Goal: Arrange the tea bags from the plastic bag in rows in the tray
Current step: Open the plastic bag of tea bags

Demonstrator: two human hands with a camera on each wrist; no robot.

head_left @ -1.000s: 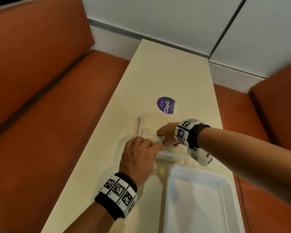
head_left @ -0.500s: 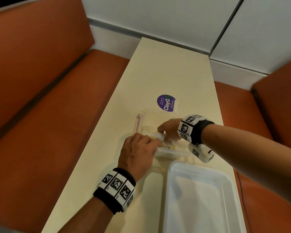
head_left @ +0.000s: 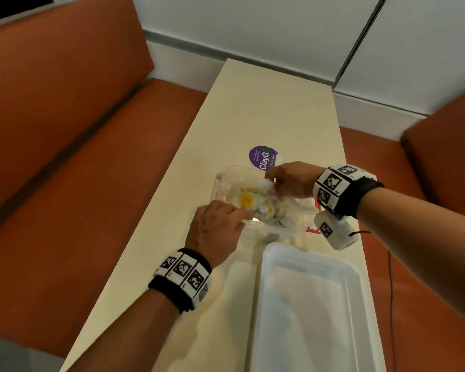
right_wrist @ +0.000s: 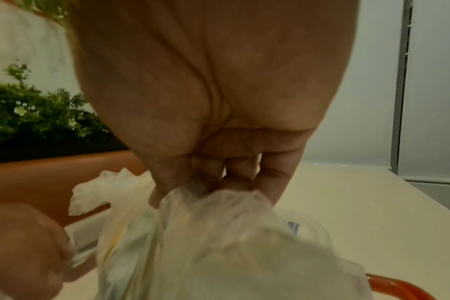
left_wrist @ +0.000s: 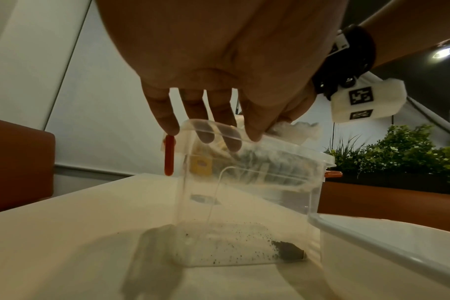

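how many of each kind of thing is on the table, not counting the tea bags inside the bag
clear container: 1
plastic bag: 1
white tray: 1
purple sticker: 1
total: 4

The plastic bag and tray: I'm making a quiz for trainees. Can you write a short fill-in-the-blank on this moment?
1. The plastic bag of tea bags sits in a clear ____.
2. The right hand ____ the bag's gathered plastic.
3. The white tray holds ____ tea bags so far.
4. The purple sticker lies on the ____.

Missing words: container; pinches; no; table
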